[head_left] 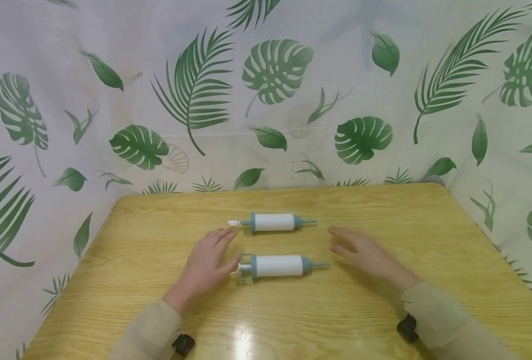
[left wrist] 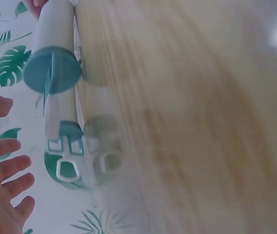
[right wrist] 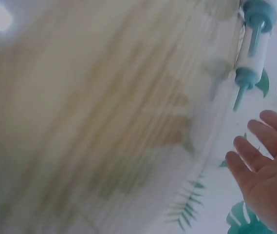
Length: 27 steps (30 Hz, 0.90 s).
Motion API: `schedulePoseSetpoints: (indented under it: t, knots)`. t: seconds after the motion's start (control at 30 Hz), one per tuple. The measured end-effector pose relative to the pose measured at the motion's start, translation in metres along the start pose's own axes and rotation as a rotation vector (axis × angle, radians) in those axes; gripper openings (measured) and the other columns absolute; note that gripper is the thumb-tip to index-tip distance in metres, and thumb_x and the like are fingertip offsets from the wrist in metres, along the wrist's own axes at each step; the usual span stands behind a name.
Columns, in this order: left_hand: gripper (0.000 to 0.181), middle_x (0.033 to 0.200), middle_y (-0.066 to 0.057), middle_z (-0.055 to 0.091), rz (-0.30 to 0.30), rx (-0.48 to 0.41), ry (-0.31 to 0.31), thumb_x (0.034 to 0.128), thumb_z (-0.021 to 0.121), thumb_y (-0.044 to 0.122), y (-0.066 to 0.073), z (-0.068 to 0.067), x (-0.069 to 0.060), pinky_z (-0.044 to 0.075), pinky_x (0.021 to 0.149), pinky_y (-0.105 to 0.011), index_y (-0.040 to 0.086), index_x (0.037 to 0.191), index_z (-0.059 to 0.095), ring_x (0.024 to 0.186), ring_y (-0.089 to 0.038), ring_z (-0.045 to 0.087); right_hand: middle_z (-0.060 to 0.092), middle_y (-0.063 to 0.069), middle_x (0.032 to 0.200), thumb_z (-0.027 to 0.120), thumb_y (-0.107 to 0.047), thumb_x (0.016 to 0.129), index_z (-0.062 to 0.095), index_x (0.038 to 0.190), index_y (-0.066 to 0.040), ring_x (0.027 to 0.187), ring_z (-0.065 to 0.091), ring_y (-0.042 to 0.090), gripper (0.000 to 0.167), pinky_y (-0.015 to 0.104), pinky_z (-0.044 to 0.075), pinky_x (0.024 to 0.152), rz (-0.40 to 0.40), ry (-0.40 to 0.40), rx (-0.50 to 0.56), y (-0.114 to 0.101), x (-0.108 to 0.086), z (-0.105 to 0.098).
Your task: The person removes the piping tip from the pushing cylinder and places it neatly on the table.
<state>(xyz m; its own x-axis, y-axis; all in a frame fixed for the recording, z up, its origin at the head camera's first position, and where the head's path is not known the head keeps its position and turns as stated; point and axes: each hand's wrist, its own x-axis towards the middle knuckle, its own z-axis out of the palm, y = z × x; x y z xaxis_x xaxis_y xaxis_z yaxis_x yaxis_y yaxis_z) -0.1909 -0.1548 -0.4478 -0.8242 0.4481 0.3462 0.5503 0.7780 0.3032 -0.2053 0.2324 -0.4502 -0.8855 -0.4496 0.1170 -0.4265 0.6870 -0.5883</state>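
Two white cylinders with teal ends lie sideways on the table, one behind the other. The nearer cylinder [head_left: 279, 266] has a teal frame and white handle at its left end and a thin teal tip at its right. Behind it, the farther cylinder [head_left: 274, 222] has a white handle at left. My left hand [head_left: 207, 265] is beside their handle ends, fingers spread and relaxed, holding nothing; the left wrist view shows this hand [left wrist: 2, 170] apart from both. To the right of the tips, my right hand [head_left: 367, 255] holds nothing, its fingers [right wrist: 257, 131] extended.
The wooden table [head_left: 293, 320] reaches back to a white cloth [head_left: 311, 175] printed with green leaves, which hangs behind and at both sides. A small black device sits at each wrist, over the beige sleeves.
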Motion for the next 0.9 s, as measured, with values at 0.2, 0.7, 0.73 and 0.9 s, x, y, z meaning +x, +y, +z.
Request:
schedulePoseSetpoints:
  t: [0.2, 0.7, 0.73, 0.9]
  knots:
    - [0.061, 0.14, -0.011, 0.047, 0.055, -0.02, -0.051, 0.0894, 0.064, 0.039, 0.014, 0.006, 0.001, 0.031, 0.108, -0.048, 0.008, 0.139, 0.047, 0.13, -0.029, 0.041, 0.057, 0.013, 0.13, 0.06, -0.032, 0.094, 0.056, 0.131, -0.002, 0.122, 0.049, 0.035, 0.047, 0.053, 0.037, 0.102, -0.049, -0.029, 0.001, -0.013, 0.004, 0.008]
    - [0.063, 0.139, -0.008, 0.05, 0.236, -0.042, -0.051, 0.0823, 0.073, 0.041, 0.034, 0.02, 0.012, 0.038, 0.102, -0.046, 0.013, 0.135, 0.052, 0.124, -0.027, 0.048, 0.059, 0.014, 0.125, 0.071, -0.031, 0.086, 0.056, 0.128, 0.0, 0.109, 0.058, 0.03, 0.054, 0.045, 0.048, 0.091, -0.171, -0.181, 0.054, -0.028, 0.019, 0.029]
    - [0.064, 0.139, -0.007, 0.05, 0.226, -0.045, -0.059, 0.0824, 0.073, 0.041, 0.036, 0.021, 0.013, 0.038, 0.102, -0.045, 0.013, 0.136, 0.052, 0.124, -0.026, 0.048, 0.06, 0.014, 0.124, 0.072, -0.031, 0.086, 0.056, 0.128, 0.0, 0.109, 0.059, 0.03, 0.054, 0.045, 0.048, 0.091, -0.176, -0.181, 0.053, -0.029, 0.019, 0.029]
    - [0.062, 0.137, -0.005, 0.051, 0.165, -0.094, -0.081, 0.0829, 0.073, 0.04, 0.045, 0.024, 0.014, 0.037, 0.104, -0.044, 0.013, 0.136, 0.053, 0.123, -0.025, 0.049, 0.061, 0.013, 0.121, 0.074, -0.027, 0.084, 0.057, 0.125, 0.001, 0.105, 0.06, 0.027, 0.052, 0.042, 0.05, 0.089, -0.187, -0.192, 0.059, -0.032, 0.021, 0.032]
